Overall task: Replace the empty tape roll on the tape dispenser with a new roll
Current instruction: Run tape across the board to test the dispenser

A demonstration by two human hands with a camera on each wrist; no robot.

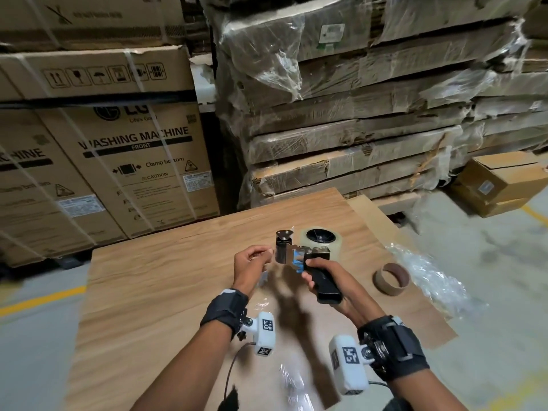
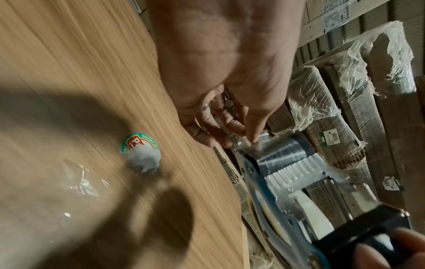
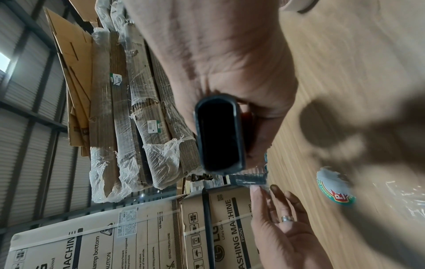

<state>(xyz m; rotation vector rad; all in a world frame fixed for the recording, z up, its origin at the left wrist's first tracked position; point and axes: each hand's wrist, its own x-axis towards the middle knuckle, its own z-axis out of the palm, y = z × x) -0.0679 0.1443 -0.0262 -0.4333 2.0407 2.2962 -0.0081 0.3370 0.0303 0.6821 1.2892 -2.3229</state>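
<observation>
My right hand point(image 1: 311, 274) grips the black handle point(image 1: 326, 284) of the tape dispenser point(image 1: 299, 258) and holds it above the wooden table point(image 1: 163, 277). A new clear tape roll point(image 1: 308, 241) sits on the dispenser's hub. My left hand point(image 1: 267, 253) is just left of the black front roller point(image 1: 281, 247); in the left wrist view its thumb and fingers point(image 2: 250, 134) pinch the clear tape end at that roller point(image 2: 285, 147). The empty brown cardboard core point(image 1: 391, 278) lies on the table to the right. The right wrist view looks down the handle's end point(image 3: 218, 132).
Crumpled clear plastic wrap point(image 1: 430, 277) lies at the table's right edge, and another scrap point(image 1: 293, 381) near the front. A round sticker point(image 2: 140, 151) is on the tabletop below the hands. Washing machine cartons point(image 1: 133, 167) and wrapped cardboard stacks point(image 1: 355, 114) stand behind the table.
</observation>
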